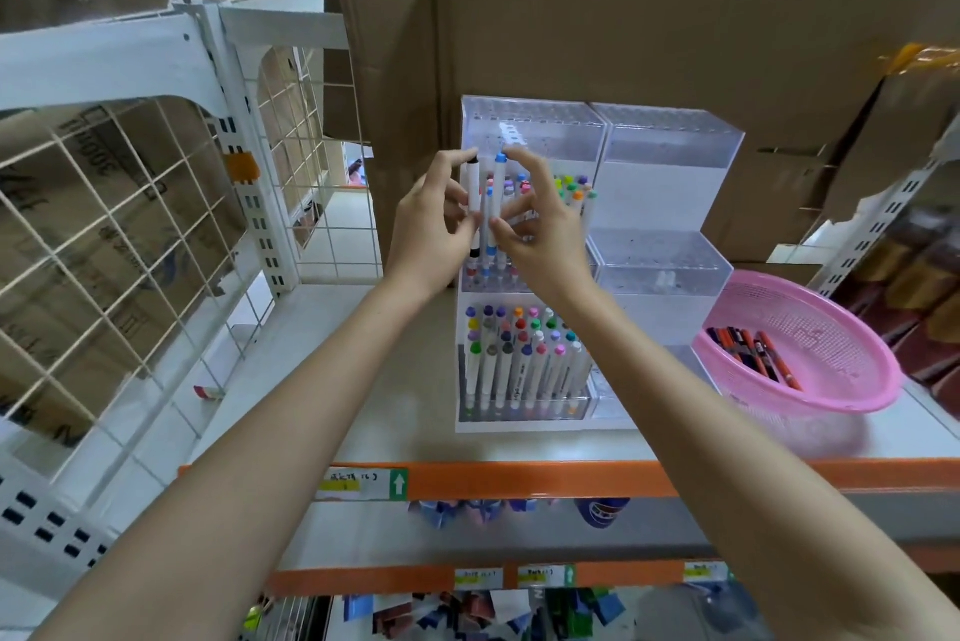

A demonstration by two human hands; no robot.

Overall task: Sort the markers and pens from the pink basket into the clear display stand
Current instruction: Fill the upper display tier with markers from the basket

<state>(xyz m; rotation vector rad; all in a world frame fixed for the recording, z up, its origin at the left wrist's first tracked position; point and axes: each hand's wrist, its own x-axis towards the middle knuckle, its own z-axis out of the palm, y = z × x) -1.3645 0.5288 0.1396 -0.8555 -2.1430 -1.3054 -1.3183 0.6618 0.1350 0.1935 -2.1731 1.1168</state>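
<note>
A clear tiered display stand [670,157] stands on the shelf, its left column holding several white markers with coloured caps [524,354]. In front of its middle tier my left hand [431,230] pinches a white marker with a black cap [474,188]. Beside it my right hand [545,219] pinches a white marker with a blue cap [498,193]; both markers stand upright. The pink basket [831,328] sits tilted at the right with several orange and dark pens [753,349] inside.
Large cardboard boxes [623,17] rise behind the stand. A white wire-grid rack [156,225] closes off the left. The shelf's orange front rail [519,479] carries price labels, and packaged goods hang below it. The stand's right column holds no markers.
</note>
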